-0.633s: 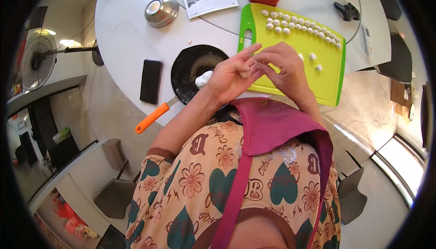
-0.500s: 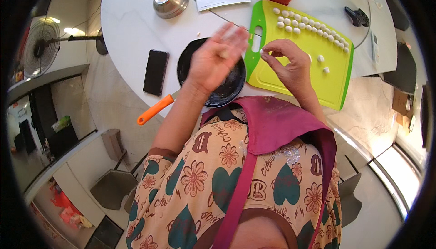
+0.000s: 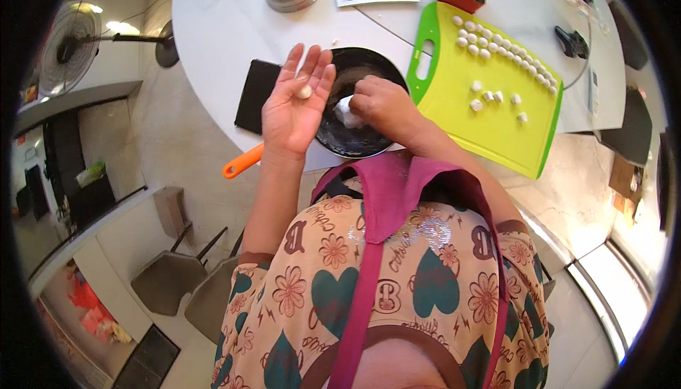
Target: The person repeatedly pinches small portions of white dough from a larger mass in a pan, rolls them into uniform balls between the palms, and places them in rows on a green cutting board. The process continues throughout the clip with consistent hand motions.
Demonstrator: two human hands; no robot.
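Left hand (image 3: 294, 116), at left edge of pan (image 3: 355, 145): palm up, fingers slightly spread; hold level lest 1 ball (image 3: 303, 92) roll. Right hand (image 3: 389, 109), over pan: fingers pinching dough (image 3: 345, 114) inside; pinch evenly.

the board (image 3: 489, 132) is yellow-green, the pan (image 3: 349, 141) black, balls (image 3: 473, 38) white.

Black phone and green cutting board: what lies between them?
Head view: the black pan, the white lump in it, the left hand and the right hand.
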